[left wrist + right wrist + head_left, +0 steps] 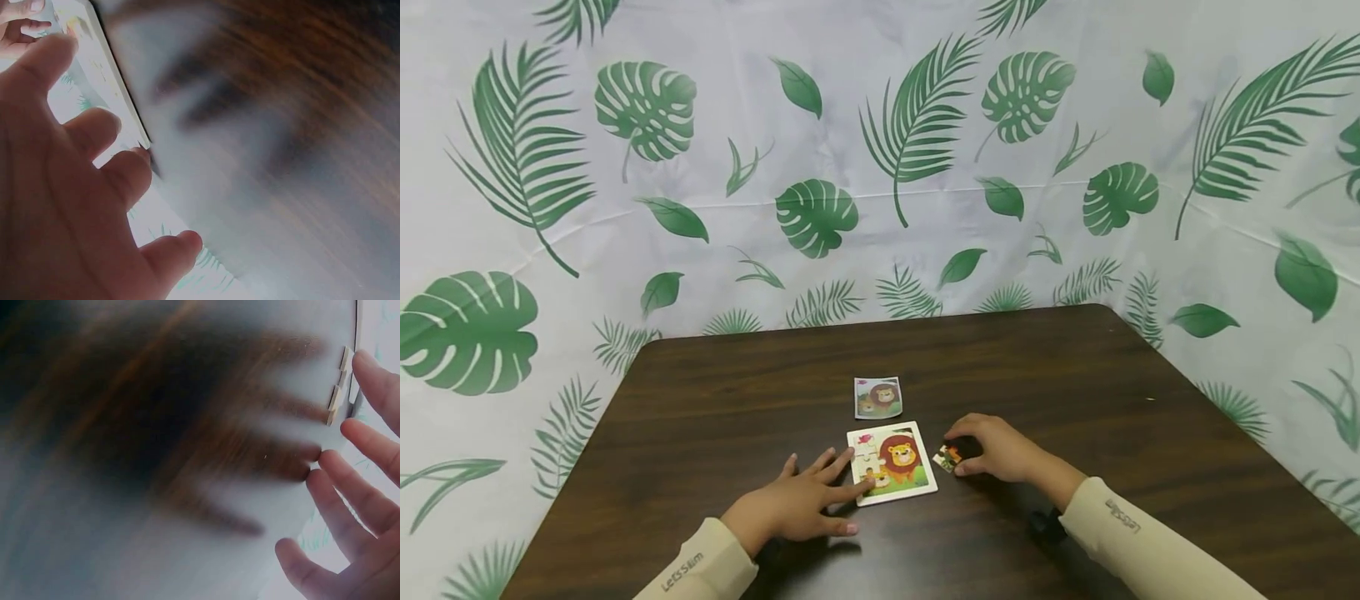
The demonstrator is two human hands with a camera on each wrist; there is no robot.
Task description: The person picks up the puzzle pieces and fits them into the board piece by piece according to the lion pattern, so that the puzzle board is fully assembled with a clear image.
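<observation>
A square lion jigsaw puzzle (901,479) lies on the table in the head view, with joined pieces along its left side. My left hand (805,502) spreads its fingers at the puzzle's left edge, one finger overlapping the lower left corner. In the left wrist view the pale puzzle edge (119,75) runs beside those fingers (94,131). To the puzzle's right, my right hand (996,450) arches over loose puzzle pieces (947,457), thumb and fingertips around them. The right wrist view shows the pieces' edges (337,394) low over the table by the extended fingers (356,500).
A small picture card (877,398) with the same lion lies just beyond the puzzle. The dark wooden table (737,383) reaches back to a white cloth (730,250) printed with green leaves.
</observation>
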